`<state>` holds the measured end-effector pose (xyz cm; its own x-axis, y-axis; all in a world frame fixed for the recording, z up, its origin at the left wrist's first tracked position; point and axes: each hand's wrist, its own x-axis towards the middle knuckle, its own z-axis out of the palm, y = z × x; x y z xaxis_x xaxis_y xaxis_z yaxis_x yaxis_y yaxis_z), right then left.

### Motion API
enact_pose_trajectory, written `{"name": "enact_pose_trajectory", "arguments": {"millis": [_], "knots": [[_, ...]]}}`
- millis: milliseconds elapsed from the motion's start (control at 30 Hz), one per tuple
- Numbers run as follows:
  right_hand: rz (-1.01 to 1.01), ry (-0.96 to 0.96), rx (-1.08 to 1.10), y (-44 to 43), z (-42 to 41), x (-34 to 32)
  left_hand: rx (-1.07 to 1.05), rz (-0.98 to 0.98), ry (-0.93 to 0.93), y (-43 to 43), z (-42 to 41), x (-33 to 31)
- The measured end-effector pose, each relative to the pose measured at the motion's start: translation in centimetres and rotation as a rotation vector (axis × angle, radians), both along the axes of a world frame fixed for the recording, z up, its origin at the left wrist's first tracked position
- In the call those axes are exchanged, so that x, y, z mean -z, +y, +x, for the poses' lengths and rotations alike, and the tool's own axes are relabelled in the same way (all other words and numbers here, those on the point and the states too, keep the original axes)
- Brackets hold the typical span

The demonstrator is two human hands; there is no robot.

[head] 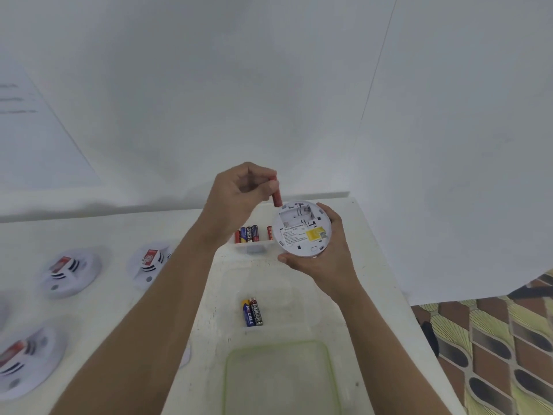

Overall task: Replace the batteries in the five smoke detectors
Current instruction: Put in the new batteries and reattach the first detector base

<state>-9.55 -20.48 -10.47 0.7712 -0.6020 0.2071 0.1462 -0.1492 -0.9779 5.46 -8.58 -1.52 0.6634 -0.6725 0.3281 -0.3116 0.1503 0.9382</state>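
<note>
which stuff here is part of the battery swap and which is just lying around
Job in hand: round white smoke detector in the right hand; red cylindrical battery pinched by the left hand; assorted batteries in the small white tray; two batteries in the clear plastic tub; other white smoke detectors.
Lying about: green-rimmed clear lid; patterned floor.

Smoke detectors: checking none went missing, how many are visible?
4: one detector in the right hand, two side by side on the table, one nearer left. A fifth may be hidden off-frame.
</note>
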Motion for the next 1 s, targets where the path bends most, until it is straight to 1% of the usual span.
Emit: {"name": "enact_pose_trajectory", "arguments": {"millis": [67,167,400,533,633,767,833,933,1000], "knots": [[-0.003,-0.004,-0.02,0.3,0.2,-0.2,0.052,0.057,-0.055,0.0,-0.4,-0.5],[-0.025,-0.021,-0.024,0.6,0.4,-0.5,0.069,0.176,-0.179,-0.3,-0.8,-0.9],[-0.06,-0.007,-0.012,0.6,0.5,-0.8,0.02,0.131,-0.165,0.0,-1.3,-0.9],[-0.077,0.001,-0.014,0.3,0.6,-0.8,-0.007,0.14,-0.094,0.3,-1.1,-1.2],[-0.104,-0.004,-0.024,0.1,0.8,-0.7,0.031,0.174,-0.14,0.6,-0.7,-1.1],[-0.097,-0.023,-0.045,0.1,1.0,-0.6,0.073,0.302,-0.173,0.9,-0.6,-1.2],[-0.096,-0.022,-0.052,0.2,1.1,-0.4,0.08,0.341,-0.223,1.0,-0.4,-1.2],[-0.111,-0.019,-0.057,0.3,1.2,-0.1,0.083,0.359,-0.26,0.9,-0.2,-1.0],[-0.111,-0.008,-0.053,0.5,1.3,-0.1,0.065,0.366,-0.329,0.8,-0.1,-0.9]]}}
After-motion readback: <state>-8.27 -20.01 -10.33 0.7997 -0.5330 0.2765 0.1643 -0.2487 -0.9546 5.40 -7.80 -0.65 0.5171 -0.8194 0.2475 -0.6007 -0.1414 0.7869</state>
